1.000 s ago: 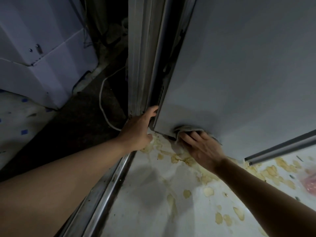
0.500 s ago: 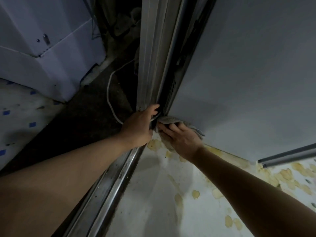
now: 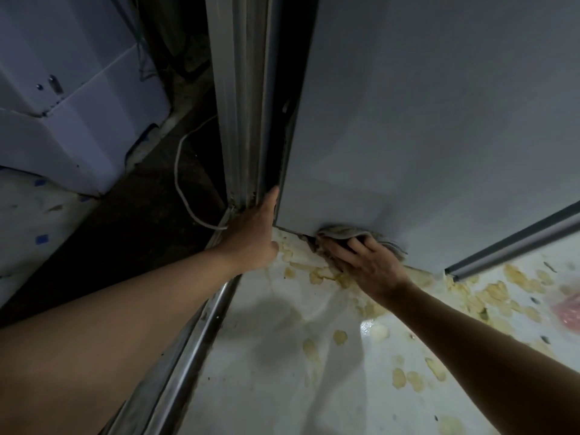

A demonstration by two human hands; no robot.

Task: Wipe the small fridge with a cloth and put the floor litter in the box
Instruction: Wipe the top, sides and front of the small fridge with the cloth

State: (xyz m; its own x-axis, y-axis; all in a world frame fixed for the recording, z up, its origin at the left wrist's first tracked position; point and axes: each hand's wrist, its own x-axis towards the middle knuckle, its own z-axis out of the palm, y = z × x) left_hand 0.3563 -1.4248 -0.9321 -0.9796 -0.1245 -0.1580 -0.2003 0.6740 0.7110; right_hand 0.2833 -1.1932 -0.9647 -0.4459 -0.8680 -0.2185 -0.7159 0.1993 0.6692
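The small fridge's pale grey side panel (image 3: 423, 127) fills the upper right of the head view. My right hand (image 3: 364, 265) presses a crumpled grey cloth (image 3: 348, 232) against the panel's bottom edge, fingers spread over the cloth. My left hand (image 3: 254, 233) rests against the fridge's rear corner, thumb up along the edge; its fingers are hidden behind the corner. No box is in view.
A metal door frame (image 3: 238, 98) and floor rail (image 3: 201, 334) run left of the fridge. A white cable (image 3: 183, 183) lies on the dark floor. A white appliance (image 3: 78, 98) stands at the far left. The white floor (image 3: 282, 387) is stained yellow; something pink (image 3: 569, 312) lies at the right edge.
My right hand slid the cloth left to the fridge's corner, then back right along the bottom edge. My left hand stayed at the rear corner.
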